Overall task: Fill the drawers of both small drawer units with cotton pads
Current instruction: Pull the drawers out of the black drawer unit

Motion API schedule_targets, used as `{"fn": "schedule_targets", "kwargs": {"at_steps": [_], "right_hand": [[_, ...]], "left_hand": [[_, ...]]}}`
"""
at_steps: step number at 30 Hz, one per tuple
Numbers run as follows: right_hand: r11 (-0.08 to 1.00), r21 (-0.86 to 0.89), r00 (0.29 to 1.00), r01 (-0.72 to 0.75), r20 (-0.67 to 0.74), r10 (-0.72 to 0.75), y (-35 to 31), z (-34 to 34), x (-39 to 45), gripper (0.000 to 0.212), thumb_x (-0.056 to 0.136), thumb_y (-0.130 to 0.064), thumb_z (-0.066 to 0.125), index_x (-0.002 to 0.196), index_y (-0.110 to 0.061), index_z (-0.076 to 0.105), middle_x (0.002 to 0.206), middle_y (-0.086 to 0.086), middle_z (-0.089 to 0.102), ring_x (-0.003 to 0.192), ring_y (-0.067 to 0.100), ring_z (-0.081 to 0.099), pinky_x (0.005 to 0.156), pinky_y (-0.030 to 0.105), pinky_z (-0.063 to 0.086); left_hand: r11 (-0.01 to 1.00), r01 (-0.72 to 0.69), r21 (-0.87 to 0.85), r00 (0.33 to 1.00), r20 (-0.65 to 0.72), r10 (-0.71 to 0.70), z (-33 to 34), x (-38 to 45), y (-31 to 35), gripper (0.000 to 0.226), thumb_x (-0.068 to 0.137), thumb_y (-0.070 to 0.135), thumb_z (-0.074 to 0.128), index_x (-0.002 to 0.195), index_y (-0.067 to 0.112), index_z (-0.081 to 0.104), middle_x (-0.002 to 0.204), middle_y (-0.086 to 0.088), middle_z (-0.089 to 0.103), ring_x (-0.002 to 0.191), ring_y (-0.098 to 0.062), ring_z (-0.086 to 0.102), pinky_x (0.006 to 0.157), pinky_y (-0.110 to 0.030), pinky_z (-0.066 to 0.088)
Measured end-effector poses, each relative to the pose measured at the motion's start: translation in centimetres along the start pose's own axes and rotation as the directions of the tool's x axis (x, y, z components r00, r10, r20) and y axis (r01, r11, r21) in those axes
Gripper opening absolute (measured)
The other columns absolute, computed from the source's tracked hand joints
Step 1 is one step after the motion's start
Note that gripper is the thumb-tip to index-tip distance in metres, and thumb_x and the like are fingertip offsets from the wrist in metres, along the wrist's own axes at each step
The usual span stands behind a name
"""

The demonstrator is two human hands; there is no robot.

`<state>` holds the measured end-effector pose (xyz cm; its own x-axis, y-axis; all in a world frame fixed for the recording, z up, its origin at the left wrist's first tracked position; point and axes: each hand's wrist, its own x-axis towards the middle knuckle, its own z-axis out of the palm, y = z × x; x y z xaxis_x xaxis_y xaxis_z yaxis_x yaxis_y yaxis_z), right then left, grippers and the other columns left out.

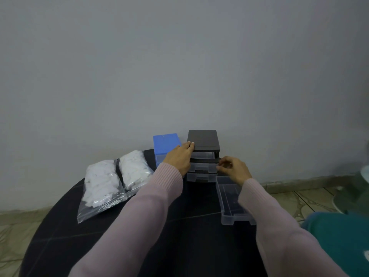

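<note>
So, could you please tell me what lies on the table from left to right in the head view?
Bags of cotton pads → blue drawer unit → black drawer unit → removed clear drawer.

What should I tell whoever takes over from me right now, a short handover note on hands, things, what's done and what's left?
Left hand: fingers flat on the top front edge of the black drawer unit, steadying it.
Right hand: fingers curled at the right end of the unit's middle drawer; a firm grip cannot be told.
One clear drawer lies out on the table, empty, right of the unit.
Blue drawer unit stands left of the black one.
Cotton pads are in the bag at left.
Done: no pads visible in any drawer.
Left: fill all drawers, both units.
</note>
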<state>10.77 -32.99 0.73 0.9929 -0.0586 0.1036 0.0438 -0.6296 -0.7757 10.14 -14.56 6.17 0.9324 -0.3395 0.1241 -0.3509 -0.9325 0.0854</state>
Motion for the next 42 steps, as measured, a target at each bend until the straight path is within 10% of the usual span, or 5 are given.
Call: {"fn": "schedule_targets", "kwargs": {"at_steps": [12, 18, 23, 35, 42], "right_hand": [[0.997, -0.021, 0.996, -0.075, -0.039, 0.075, -1.2, 1.2, -0.3, 0.043, 0.099, -0.035, 0.041, 0.063, -0.015, 0.052, 0.064, 0.000, 0.052, 0.067, 0.018, 0.049, 0.066, 0.027, 0.036], [0.972, -0.214, 0.996, -0.094, -0.018, 0.092, -2.2, 1.0, -0.6, 0.034, 0.086, -0.058, 0.051, 0.091, -0.025, 0.053, 0.086, -0.006, 0.063, 0.090, 0.016, 0.054, 0.100, 0.040, 0.027], [0.948, -0.310, 0.996, -0.072, 0.026, 0.084, -3.2, 1.4, -1.8, 0.037, 0.082, -0.029, 0.068, 0.108, -0.018, 0.044, 0.100, 0.005, 0.064, 0.102, 0.023, 0.058, 0.103, 0.042, 0.034], [0.987, -0.159, 0.956, -0.034, 0.282, 0.078, -4.7, -0.4, -5.8, 0.017, 0.091, -0.008, 0.054, 0.107, -0.001, 0.054, 0.093, 0.012, 0.065, 0.054, 0.011, 0.053, 0.051, 0.017, 0.047], [0.985, -0.172, 0.949, -0.019, 0.308, 0.072, -4.2, -0.6, -7.1, 0.029, 0.091, -0.006, 0.053, 0.119, -0.002, 0.051, 0.108, 0.014, 0.063, 0.077, 0.016, 0.059, 0.061, 0.019, 0.050]], "left_hand": [[0.999, 0.013, 0.044, 1.000, -0.002, -0.013, 0.3, 0.2, 0.5, 0.066, 0.093, -0.002, 0.036, 0.150, 0.006, 0.003, 0.159, -0.007, 0.006, 0.139, -0.029, 0.025, 0.109, -0.037, 0.032], [0.998, 0.017, 0.067, 1.000, 0.004, -0.017, 0.3, 0.2, 0.3, 0.066, 0.093, -0.001, 0.036, 0.150, 0.005, 0.003, 0.158, -0.008, 0.006, 0.140, -0.028, 0.023, 0.109, -0.037, 0.031], [0.997, 0.019, 0.071, 1.000, 0.011, -0.020, 0.1, 0.2, 0.2, 0.065, 0.094, -0.001, 0.035, 0.150, 0.007, 0.003, 0.159, -0.007, 0.006, 0.140, -0.027, 0.023, 0.108, -0.037, 0.031], [0.994, 0.024, 0.104, 1.000, 0.011, -0.026, 0.1, 0.4, 0.4, 0.063, 0.095, -0.001, 0.035, 0.150, 0.005, 0.004, 0.159, -0.008, 0.007, 0.140, -0.028, 0.025, 0.108, -0.037, 0.030], [0.885, 0.066, -0.460, 0.997, 0.003, -0.073, 0.4, 0.1, -0.1, 0.070, 0.087, -0.016, 0.031, 0.150, 0.007, 0.010, 0.158, -0.008, 0.006, 0.145, -0.022, 0.011, 0.115, -0.026, 0.011]]}}
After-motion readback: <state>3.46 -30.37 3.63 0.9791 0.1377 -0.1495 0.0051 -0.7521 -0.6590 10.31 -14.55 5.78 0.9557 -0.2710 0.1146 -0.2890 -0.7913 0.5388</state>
